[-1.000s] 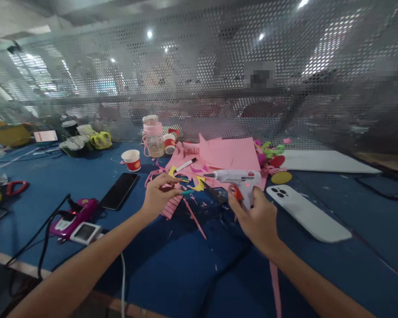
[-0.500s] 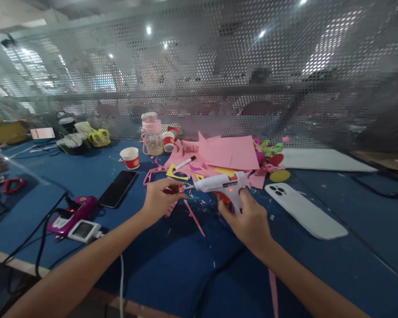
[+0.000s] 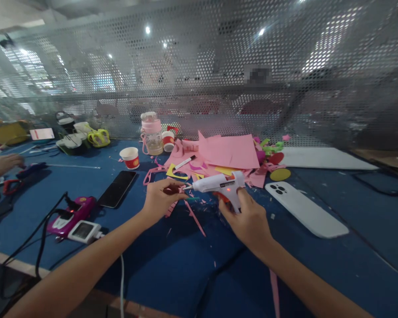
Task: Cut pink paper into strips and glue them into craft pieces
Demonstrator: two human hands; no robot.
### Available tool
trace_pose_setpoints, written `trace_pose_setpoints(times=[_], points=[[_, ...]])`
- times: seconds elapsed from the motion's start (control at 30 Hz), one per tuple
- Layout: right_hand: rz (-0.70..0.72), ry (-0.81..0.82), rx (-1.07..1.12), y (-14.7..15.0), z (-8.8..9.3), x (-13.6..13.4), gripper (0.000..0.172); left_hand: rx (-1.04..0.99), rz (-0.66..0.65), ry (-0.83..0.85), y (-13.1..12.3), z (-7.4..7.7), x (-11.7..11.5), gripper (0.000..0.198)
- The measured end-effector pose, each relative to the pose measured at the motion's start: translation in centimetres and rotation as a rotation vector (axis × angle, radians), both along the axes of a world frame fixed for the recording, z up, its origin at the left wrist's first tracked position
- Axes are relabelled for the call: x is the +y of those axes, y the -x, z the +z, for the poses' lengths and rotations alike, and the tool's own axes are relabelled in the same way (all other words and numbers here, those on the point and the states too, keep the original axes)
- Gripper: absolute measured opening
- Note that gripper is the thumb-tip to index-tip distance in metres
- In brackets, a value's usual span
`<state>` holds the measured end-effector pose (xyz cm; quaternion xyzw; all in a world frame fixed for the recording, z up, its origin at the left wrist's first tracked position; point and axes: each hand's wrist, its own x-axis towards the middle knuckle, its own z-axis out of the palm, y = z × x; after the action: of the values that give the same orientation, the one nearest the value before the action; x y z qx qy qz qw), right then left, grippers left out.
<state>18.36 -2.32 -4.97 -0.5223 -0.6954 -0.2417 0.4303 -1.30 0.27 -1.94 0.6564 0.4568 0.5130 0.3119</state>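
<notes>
My right hand [image 3: 247, 216] is wrapped round the handle of a white glue gun [image 3: 215, 183], which has an orange trigger and a small lit red light. Its nozzle points left, right up at the fingertips of my left hand [image 3: 161, 198]. Those fingers are pinched on a small pink piece [image 3: 181, 189], partly hidden by the fingers. A thin green strip [image 3: 193, 198] sticks out just below the nozzle. Behind the glue gun lies a heap of pink sheets [image 3: 228, 152] with yellow scraps and a marker [image 3: 185, 162] on it.
A black phone [image 3: 117, 189], a purple power strip [image 3: 71, 216] with cables and a paper cup [image 3: 130, 158] stand left. A pink-lidded bottle [image 3: 151, 134] is behind. On the right lies a white phone-shaped object [image 3: 305, 210]. Another person's hand [image 3: 3, 168] is at far left.
The glue gun has shifted slightly left, its nozzle closer to the pinched piece. At far left the other person's hand has come further into view, and a long clear strip there has moved.
</notes>
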Motion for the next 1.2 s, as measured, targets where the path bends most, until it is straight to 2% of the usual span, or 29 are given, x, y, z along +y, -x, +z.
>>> trace_pose_setpoints(times=[0.53,0.73,0.9,1.1,1.2], points=[[0.036,-0.011,0.027,-0.1,-0.3,0.1,0.02,-0.062,0.013,0.078,-0.2,0.2,0.0,0.031],[-0.009,0.008,0.007,-0.1,-0.1,0.1,0.021,-0.063,0.012,0.073,0.0,-0.1,0.2,0.031],[-0.015,-0.043,-0.024,0.0,0.1,0.0,0.02,-0.078,-0.005,0.069,0.0,-0.3,0.2,0.027],[-0.104,-0.113,-0.074,-0.1,0.6,-0.2,0.017,-0.009,0.048,0.025,0.2,-0.2,0.4,0.026],[-0.227,-0.003,-0.002,-1.0,1.0,0.5,0.025,0.045,0.097,-0.001,0.4,-0.2,0.7,0.023]])
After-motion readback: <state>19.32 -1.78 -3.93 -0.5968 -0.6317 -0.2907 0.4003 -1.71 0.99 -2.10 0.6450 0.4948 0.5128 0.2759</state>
